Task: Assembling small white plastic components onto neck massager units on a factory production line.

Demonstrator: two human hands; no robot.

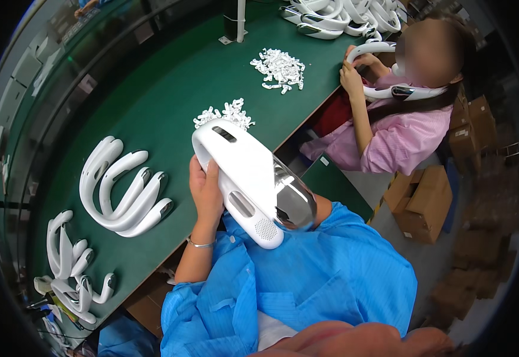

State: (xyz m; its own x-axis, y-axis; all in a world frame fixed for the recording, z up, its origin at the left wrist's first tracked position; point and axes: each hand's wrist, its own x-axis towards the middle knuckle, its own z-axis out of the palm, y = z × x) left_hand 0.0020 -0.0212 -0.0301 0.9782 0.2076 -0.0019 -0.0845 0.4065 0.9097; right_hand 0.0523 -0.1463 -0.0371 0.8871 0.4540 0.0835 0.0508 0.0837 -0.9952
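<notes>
A white neck fan (244, 163) with a glossy silver end, an oval slot and a patch of small holes is held up in front of my chest. My left hand (205, 187) is closed around its left side, the thumb lying against the white shell. My right hand is hidden behind the fan; only a bit of my right arm shows beside the silver end. Just beyond the fan, a pile of small white plastic parts (236, 113) lies on the green table (170, 101). Several more white neck fans (114, 220) lie nested to the left.
A second small-parts pile (280, 68) lies farther back, near heaped neck fans (325, 21). More fans (63, 253) and tools sit at the left. A co-worker in pink (405, 134) handles a white fan at right. Cardboard boxes (423, 205) stand on the floor.
</notes>
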